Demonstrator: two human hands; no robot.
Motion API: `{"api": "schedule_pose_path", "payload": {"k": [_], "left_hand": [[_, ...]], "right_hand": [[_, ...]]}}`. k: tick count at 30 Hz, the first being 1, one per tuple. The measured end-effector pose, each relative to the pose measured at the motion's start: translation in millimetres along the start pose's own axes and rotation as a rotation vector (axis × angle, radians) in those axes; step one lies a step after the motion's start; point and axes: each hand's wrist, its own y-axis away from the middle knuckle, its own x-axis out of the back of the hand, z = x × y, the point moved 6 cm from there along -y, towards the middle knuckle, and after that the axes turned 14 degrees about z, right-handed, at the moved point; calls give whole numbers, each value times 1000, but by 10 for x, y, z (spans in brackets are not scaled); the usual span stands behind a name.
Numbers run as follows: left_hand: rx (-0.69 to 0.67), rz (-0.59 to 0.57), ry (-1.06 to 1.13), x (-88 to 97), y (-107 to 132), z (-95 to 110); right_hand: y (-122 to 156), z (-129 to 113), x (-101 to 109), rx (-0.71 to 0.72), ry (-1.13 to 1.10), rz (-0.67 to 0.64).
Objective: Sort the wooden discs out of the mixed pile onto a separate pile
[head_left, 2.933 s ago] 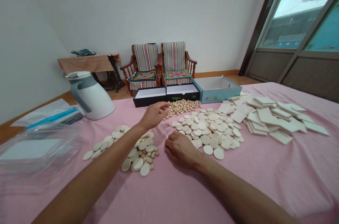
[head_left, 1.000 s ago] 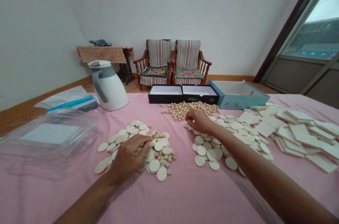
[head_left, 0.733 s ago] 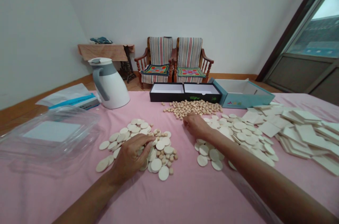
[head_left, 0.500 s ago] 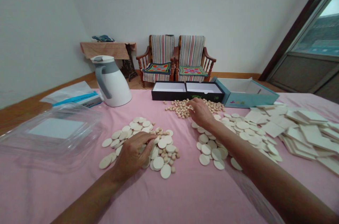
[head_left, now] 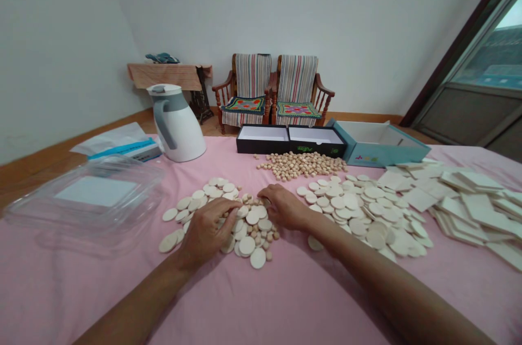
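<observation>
My left hand (head_left: 210,225) rests over the left pile of round wooden discs (head_left: 247,246), its index finger and thumb bent close together at the tips. What lies between those tips is too small to make out. Small wooden cubes (head_left: 255,234) are mixed among the discs there. At the right edge of this same pile, my right hand (head_left: 283,208) reaches in with curled fingers pointing down and left. Its fingertips are partly hidden, so anything in them cannot be seen. A separate heap of small wooden cubes (head_left: 302,165) lies beyond my right hand.
Another heap of discs (head_left: 373,209) spreads under and beyond my right forearm. Square wooden boards (head_left: 468,203) are stacked farther right. Behind stand a black divided box (head_left: 261,146) and a blue box (head_left: 371,157). At left are a white jug (head_left: 183,133) and clear plastic packaging (head_left: 134,214).
My right hand has moved from the heap of cubes at the back down and left to the mixed pile. My left hand stays over that pile. The view has shifted slightly.
</observation>
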Motion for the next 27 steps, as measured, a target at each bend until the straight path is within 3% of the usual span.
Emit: {"api": "schedule_pose_path", "payload": {"k": [5,12,16,21,23,27], "left_hand": [[7,-7,14,-10,18,-19],[4,1,32,-5,20,-1],[-1,11,35,5,14,23],[-3,25,46,-8,23,40],[-3,20,48,-22,28,42],[9,7,33,-42,36,31]], "right_hand": [[61,-14,183,-8,265,-10],[117,365,540,-209,303,65],[371,596,878,-312,377,139],[686,742,1263,-485,651,223],[691,615,1251,-451,599,275],[582,102,853,-199,80,223]]}}
